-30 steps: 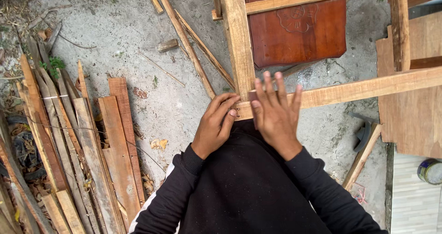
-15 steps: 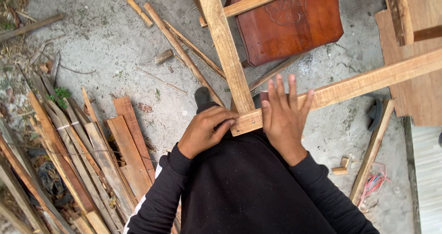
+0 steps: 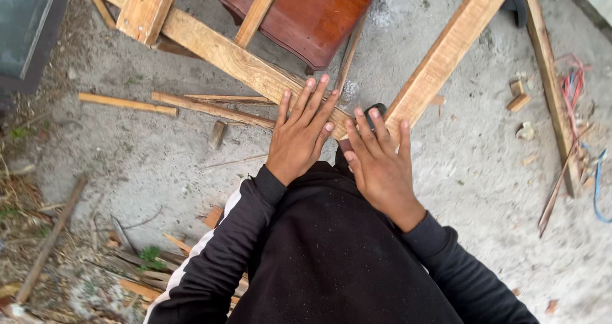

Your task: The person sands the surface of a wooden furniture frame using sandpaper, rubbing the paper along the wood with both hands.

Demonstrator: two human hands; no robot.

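Left hand: left hand (image 3: pixel 298 135) lies flat, fingers spread, palm down on the long rough pale-wood beam (image 3: pixel 223 55) near its near end. Not closed round anything, just pressing.
Right hand: right hand (image 3: pixel 381 160) also flat and open, fingers fanned, resting at the near end of the second rough pale-wood beam (image 3: pixel 449 47). No grasp.
Frame: the two beams meet in a V right at the hands, w/ a small dark object (image 3: pixel 375 111) at the corner, partly hidden; can't tell what it is. Beams run away up-left and up-right, raised off the ground. A short pale-wood crosspiece (image 3: pixel 148 4) sits over the left beam far up.
Handling (judgement): sawn timber, stiff, prob. fairly heavy as a joined frame. Rough faces, so good friction, splinter risk. Best hold looks like the beam edges close to the corner joint, one hand per beam; joint could rack if lifted by one arm only.
Around: reddish-brown polished wood panel (image 3: pixel 299 15) under the frame; thin loose wood strips (image 3: pixel 191 104) on the sandy concrete ground (image 3: pixel 484 190); red & blue wires (image 3: pixel 574 85) at right; scrap sticks (image 3: pixel 137 276) lower left.
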